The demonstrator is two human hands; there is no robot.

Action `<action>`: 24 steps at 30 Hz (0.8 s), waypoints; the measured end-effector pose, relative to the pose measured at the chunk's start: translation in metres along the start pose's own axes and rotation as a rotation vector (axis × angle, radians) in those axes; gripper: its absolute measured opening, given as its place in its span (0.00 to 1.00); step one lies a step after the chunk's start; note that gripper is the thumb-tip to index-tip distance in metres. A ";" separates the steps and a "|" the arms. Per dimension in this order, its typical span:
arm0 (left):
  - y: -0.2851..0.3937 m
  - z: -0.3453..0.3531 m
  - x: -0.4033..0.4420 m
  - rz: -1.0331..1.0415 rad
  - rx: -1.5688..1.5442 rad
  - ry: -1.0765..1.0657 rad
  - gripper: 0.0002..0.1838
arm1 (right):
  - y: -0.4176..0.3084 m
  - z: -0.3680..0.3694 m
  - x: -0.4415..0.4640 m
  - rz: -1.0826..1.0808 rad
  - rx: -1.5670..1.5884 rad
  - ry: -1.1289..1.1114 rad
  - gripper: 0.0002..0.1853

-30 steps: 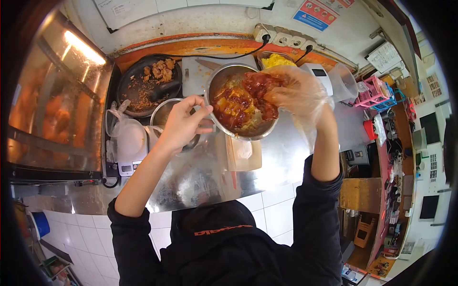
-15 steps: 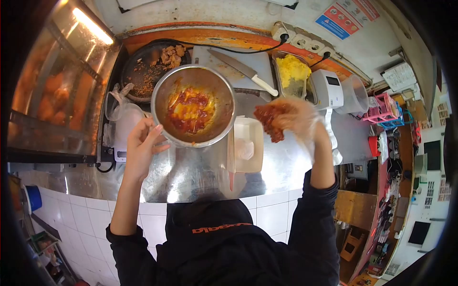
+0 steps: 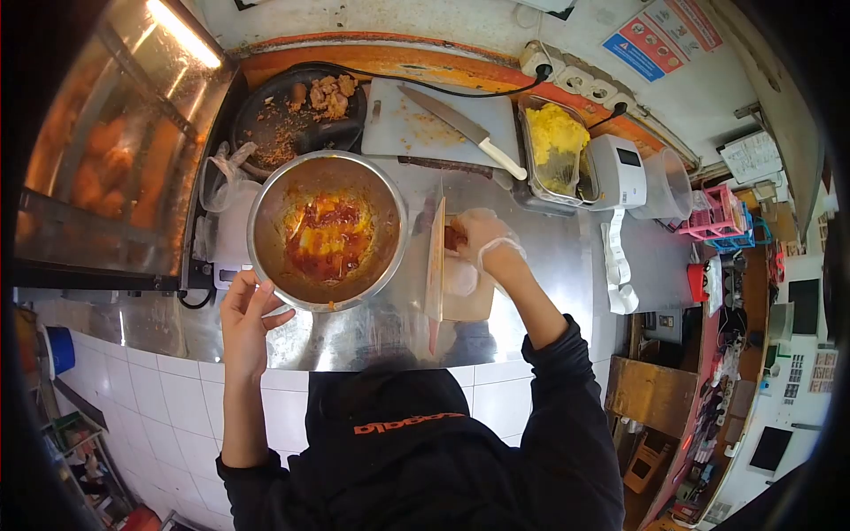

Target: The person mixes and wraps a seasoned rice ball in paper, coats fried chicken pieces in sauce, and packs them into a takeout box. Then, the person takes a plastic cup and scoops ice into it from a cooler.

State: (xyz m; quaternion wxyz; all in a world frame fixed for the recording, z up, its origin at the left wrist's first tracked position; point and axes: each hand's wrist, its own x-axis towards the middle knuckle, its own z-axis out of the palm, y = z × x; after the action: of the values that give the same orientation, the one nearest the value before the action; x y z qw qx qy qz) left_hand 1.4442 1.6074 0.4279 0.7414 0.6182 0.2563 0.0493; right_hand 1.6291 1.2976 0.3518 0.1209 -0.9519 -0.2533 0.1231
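Note:
My left hand grips the near-left rim of a steel mixing bowl, thumb at the edge. The bowl is tilted a little towards me, and red-orange sauce coats its inside. My right hand, in a clear plastic glove, reaches down into an open paper takeaway box. Its fingers are closed around a sauce-coated piece of fried chicken, mostly hidden by the hand and the box's raised lid. Nearer me in the box lies a white wrapped bundle.
Behind the bowl are a black pan with crumbs and meat pieces, and a cutting board with a knife. To the right stand a tray of yellow food and a label printer. A heated display cabinet is at left.
My right hand has brought the sauced chicken left and down into the paper box. The bowl, held by my left hand, has shifted slightly left and towards me.

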 end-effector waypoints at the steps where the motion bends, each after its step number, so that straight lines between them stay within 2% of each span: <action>1: -0.002 -0.002 0.000 -0.004 -0.017 -0.001 0.04 | 0.002 0.005 0.001 0.010 -0.032 0.025 0.18; 5: -0.009 -0.007 -0.005 -0.018 -0.049 0.019 0.04 | 0.006 0.016 -0.004 -0.048 -0.004 0.003 0.17; 8: -0.014 -0.012 -0.010 -0.020 -0.061 0.028 0.04 | 0.008 0.011 -0.013 -0.010 0.017 0.030 0.15; 11: -0.019 -0.017 -0.016 -0.026 -0.059 0.050 0.04 | -0.006 -0.022 -0.028 -0.084 0.089 0.113 0.15; 13: -0.021 -0.020 -0.020 -0.025 -0.045 0.047 0.03 | -0.013 -0.036 -0.034 0.029 0.102 0.105 0.14; 20: -0.034 -0.044 -0.037 -0.082 0.037 -0.021 0.02 | -0.002 -0.023 -0.036 0.008 0.191 0.128 0.14; 22: -0.042 -0.052 -0.043 -0.103 0.053 -0.038 0.03 | -0.021 -0.056 -0.049 0.211 0.366 0.022 0.15; 24: -0.053 -0.059 -0.048 -0.197 0.025 -0.096 0.04 | -0.029 -0.079 -0.062 0.233 0.494 0.046 0.15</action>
State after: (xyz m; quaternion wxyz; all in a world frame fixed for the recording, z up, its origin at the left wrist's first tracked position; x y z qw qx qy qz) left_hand 1.3634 1.6289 0.3869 0.7465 0.6007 0.2806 -0.0567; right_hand 1.5873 1.2770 0.4455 0.3401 -0.9189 -0.1014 0.1724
